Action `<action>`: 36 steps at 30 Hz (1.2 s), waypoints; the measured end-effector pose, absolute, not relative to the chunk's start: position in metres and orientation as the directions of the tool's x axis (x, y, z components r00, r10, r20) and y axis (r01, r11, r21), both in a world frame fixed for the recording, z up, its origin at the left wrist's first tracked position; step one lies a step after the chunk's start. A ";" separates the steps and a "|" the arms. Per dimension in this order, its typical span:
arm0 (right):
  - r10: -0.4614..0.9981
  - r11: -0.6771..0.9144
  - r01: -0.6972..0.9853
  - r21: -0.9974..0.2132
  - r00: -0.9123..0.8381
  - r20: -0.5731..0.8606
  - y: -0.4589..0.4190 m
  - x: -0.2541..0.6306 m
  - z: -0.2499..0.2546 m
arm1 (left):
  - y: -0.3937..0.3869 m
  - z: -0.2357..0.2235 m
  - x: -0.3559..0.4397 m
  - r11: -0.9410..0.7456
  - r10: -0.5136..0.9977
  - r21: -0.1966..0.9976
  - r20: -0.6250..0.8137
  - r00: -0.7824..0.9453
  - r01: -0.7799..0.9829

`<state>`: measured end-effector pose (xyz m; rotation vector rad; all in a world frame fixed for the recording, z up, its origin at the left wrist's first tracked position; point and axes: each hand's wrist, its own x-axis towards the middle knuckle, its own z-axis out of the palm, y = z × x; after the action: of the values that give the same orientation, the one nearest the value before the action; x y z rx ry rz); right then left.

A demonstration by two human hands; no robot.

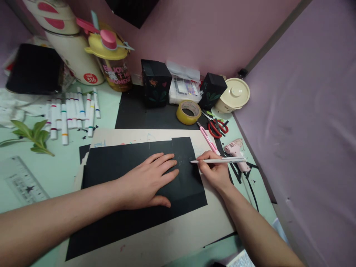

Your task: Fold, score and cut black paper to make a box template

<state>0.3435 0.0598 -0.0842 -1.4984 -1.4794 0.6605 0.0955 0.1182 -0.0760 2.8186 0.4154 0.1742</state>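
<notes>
A sheet of black card (111, 163) lies on a pale board (155, 237), its right end cut with a step and a flap. My left hand (151, 180) rests flat on the card, fingers spread. At the card's right edge, my right hand (215, 172) grips a slim white pen (219, 160), tip pointing left and close to the surface. I cannot tell whether the tip touches. Faint small marks (180, 162) show on the black card between the two hands.
Beyond the board stand two black boxes with drawings (156, 83), a yellow tape roll (189, 112), red-handled scissors (217, 128) and a pink craft knife (208, 139). A glue gun (237, 152) lies right. Markers (64, 124), a leafy sprig (35, 136) and a clear ruler (26, 183) are left.
</notes>
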 end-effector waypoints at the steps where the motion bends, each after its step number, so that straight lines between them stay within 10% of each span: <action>1: 0.967 0.124 0.487 -0.865 0.135 0.215 0.060 0.343 -0.084 | 0.118 -0.076 0.095 -0.918 0.300 0.296 0.075 0.951 0.265; 36: 0.976 0.083 0.496 -0.864 0.133 0.171 0.060 0.343 -0.084 | 0.118 -0.077 0.095 -0.913 0.308 0.313 0.110 0.945 0.261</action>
<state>0.3435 0.0597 -0.0840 -1.5388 -1.4879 0.6947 0.0954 0.1180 -0.0775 2.8023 0.4197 0.2268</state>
